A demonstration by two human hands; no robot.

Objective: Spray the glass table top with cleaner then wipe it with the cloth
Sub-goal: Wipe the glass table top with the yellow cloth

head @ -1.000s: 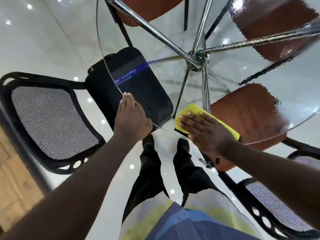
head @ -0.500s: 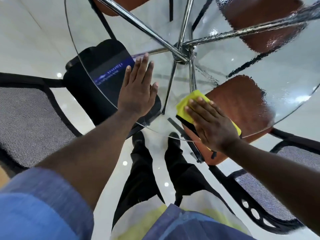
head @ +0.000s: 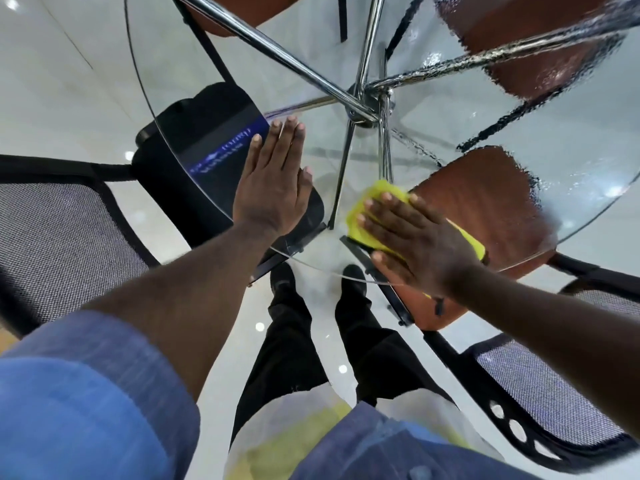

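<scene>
both hands flat on the glass table top [head: 446,133], one of them on the yellow cloth [head: 379,195]
the right hand [head: 414,245] presses the cloth with straight, spread fingers by the table's near edge, gripping nothing. the left hand [head: 273,188] lies open, palm down on bare glass just beside it. wet droplets [head: 575,147] cover the far right of the glass.

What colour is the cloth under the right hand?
Bright yellow cloth, pressed flat on the glass by the right hand; the head view shows it.
</scene>
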